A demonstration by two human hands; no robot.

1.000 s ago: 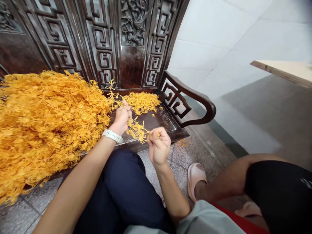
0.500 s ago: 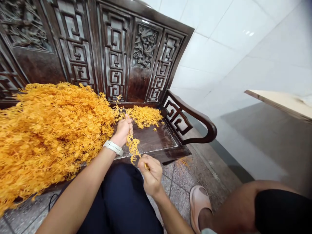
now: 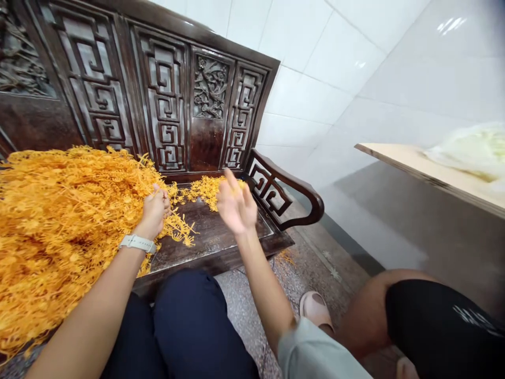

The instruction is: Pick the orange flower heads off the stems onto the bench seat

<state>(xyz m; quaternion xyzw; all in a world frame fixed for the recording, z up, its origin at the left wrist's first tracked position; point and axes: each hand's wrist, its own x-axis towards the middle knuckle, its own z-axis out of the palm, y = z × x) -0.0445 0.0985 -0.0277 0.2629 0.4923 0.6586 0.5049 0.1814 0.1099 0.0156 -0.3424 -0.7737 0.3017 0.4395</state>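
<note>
A large heap of yellow-orange artificial flower sprigs [image 3: 79,226] covers the left part of the dark wooden bench seat. My left hand [image 3: 154,209], with a pale watch on its wrist, is at the heap's right edge, its fingers closed on a yellow sprig [image 3: 179,230] whose branching strands show beside the hand. My right hand [image 3: 236,204] is over the bench, slightly blurred by motion, with its fingers apart. Behind it lies a small pile of short yellow pieces [image 3: 205,189], partly hidden by the hand. I see nothing held in the right hand.
The bench [image 3: 213,239] has a carved back and a curved armrest [image 3: 311,202] at its right end. A wooden board [image 3: 410,163] with a plastic bag [image 3: 473,152] juts in at right. Another person's leg and pink slipper [image 3: 315,310] are close by. Yellow bits [image 3: 286,257] lie on the floor.
My right hand has let go of the sprig's lower end and moved up and forward to the small pile, opening. The left hand now appears nearer the heap. The view has turned right.
</note>
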